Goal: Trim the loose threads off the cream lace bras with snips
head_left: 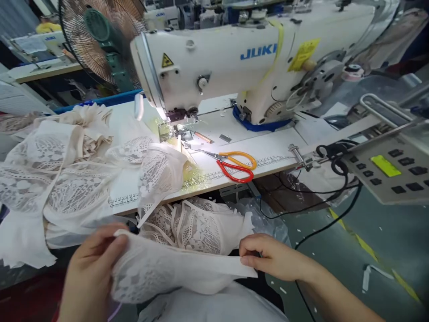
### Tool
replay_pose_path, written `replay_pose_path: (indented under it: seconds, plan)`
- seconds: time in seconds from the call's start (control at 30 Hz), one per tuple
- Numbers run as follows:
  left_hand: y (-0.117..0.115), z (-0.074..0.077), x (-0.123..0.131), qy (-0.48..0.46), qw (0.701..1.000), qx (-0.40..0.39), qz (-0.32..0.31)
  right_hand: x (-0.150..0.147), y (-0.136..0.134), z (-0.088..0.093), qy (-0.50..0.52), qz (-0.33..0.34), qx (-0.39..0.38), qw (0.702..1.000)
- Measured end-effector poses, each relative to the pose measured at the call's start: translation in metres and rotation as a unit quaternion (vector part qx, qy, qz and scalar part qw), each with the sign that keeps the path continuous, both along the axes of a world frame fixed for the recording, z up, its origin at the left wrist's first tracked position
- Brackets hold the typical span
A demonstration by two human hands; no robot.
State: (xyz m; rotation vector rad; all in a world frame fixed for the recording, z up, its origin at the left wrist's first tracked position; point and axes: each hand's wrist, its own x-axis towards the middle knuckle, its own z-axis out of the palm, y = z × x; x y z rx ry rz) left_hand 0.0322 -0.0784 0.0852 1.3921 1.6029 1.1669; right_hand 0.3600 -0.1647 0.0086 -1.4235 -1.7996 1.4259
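Stretched between my two hands, above my lap, is a white lace bra. My left hand pinches the top of its lace cup, fingers closed. The narrow band end is gripped between the thumb and fingers of my right hand. Just beyond it, more lace bra pieces lie below the table edge. Another lace cup rests on the sewing table by the needle area of the sewing machine, whose lamp is lit.
Scissors with orange and red handles lie on the table near its front edge. A pile of lace bras covers the left side. A control panel juts out at right, with black cables hanging below. A fan stands behind.
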Motion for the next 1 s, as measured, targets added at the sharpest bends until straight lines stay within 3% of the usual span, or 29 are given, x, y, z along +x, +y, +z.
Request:
replay_pose_path:
  seconds: [0.1, 0.2, 0.33, 0.5, 0.8, 0.9, 1.0]
  plan:
    - [0.011, 0.01, 0.036, 0.022, 0.991, 0.014, -0.133, 0.004, 0.011, 0.009, -0.08, 0.008, 0.048, 0.996]
    - [0.015, 0.021, 0.058, 0.099, 0.958, 0.048, -0.263, -0.002, 0.028, 0.03, -0.088, -0.032, 0.156, 0.983]
    - [0.015, 0.029, 0.074, 0.141, 0.931, 0.051, -0.332, -0.029, 0.053, 0.066, 0.012, -0.072, 0.28, 0.957]
    - [0.016, 0.026, 0.081, 0.1, 0.934, 0.018, -0.341, -0.062, 0.082, 0.085, 0.099, -0.022, 0.219, 0.97]
    - [0.016, 0.006, 0.088, 0.013, 0.944, -0.021, -0.328, -0.074, 0.09, 0.073, 0.069, -0.052, 0.163, 0.983]
    - [0.021, 0.004, 0.089, -0.054, 0.939, -0.068, -0.332, -0.066, 0.093, 0.075, 0.018, -0.046, 0.208, 0.977]
    - [0.027, 0.004, 0.086, -0.101, 0.932, -0.152, -0.312, -0.035, 0.106, 0.077, -0.124, -0.062, 0.3, 0.944]
